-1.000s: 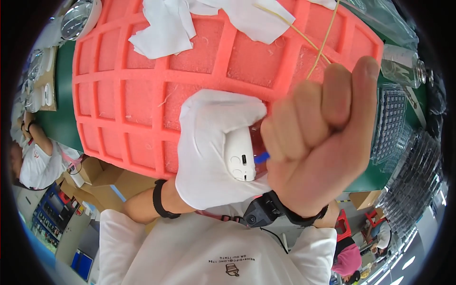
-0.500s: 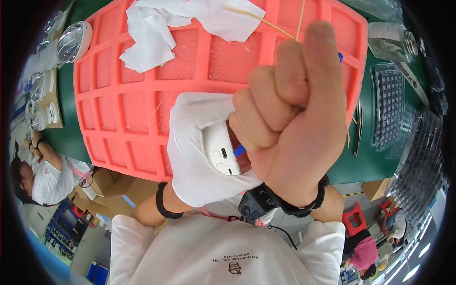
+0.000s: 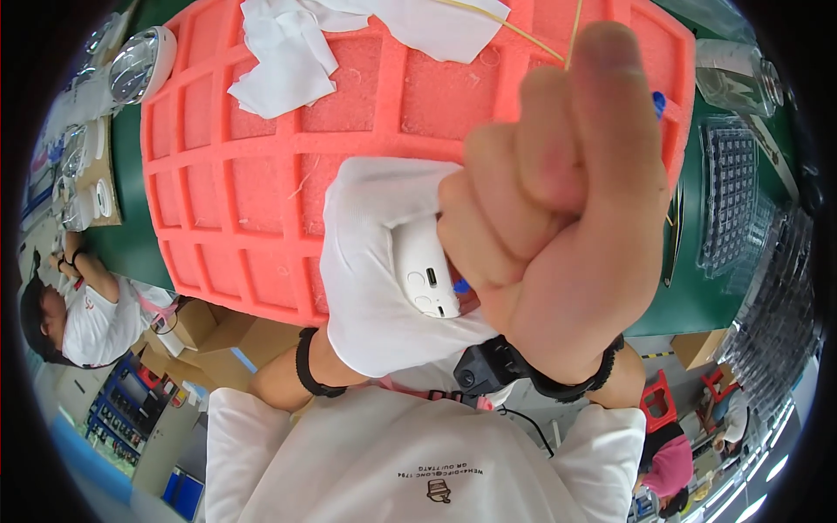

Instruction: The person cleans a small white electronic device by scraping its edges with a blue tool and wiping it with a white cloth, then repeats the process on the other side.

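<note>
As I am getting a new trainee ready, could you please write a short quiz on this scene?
1. Multiple choice: What covers the left hand?
a) a blue towel
b) a white cloth
c) a black glove

2. True or false: The right hand is bare, with its fingers curled.

3. Short answer: What colour is the foam tray with the grid of pockets?

Key: 1. b; 2. True; 3. Pinkish red.

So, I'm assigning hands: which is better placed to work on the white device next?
Probably the right hand: bare, raised near the white electronic device. Left hand, hidden under white cloth, apparently supports it.
</note>
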The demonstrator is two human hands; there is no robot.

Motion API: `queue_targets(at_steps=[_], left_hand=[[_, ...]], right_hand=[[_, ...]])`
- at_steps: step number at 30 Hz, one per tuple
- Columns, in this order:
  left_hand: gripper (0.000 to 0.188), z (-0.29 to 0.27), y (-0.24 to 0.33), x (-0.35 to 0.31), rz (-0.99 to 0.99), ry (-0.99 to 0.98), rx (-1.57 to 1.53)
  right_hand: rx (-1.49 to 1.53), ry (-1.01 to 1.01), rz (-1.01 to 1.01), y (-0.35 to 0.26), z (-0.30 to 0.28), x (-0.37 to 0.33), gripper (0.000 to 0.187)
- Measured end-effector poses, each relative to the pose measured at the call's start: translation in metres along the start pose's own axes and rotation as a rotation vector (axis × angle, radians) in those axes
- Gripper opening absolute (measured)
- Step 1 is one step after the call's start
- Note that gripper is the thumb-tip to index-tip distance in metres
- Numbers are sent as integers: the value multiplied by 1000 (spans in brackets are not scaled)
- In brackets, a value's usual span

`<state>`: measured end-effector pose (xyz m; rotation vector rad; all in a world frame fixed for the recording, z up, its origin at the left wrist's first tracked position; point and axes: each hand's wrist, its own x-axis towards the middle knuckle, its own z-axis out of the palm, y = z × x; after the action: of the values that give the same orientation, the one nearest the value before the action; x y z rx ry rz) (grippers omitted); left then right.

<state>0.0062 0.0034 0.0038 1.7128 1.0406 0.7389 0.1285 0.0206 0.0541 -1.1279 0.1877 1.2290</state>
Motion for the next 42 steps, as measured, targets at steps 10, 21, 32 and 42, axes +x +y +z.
queue_targets(at_steps=[10, 21, 32, 42], left_hand=[[70, -2, -4, 2, 216, 16, 171], [71, 0, 0, -4, 41, -38, -20], [69, 5, -3, -1, 157, 69, 157], [70, 6, -11, 5, 202, 78, -4]], right_hand=[[451, -657, 20, 19, -43, 30, 16], [148, -234, 47, -3, 0, 2, 52], [4, -190, -16, 1, -10, 6, 53], [98, -454, -20, 5, -21, 12, 53]])
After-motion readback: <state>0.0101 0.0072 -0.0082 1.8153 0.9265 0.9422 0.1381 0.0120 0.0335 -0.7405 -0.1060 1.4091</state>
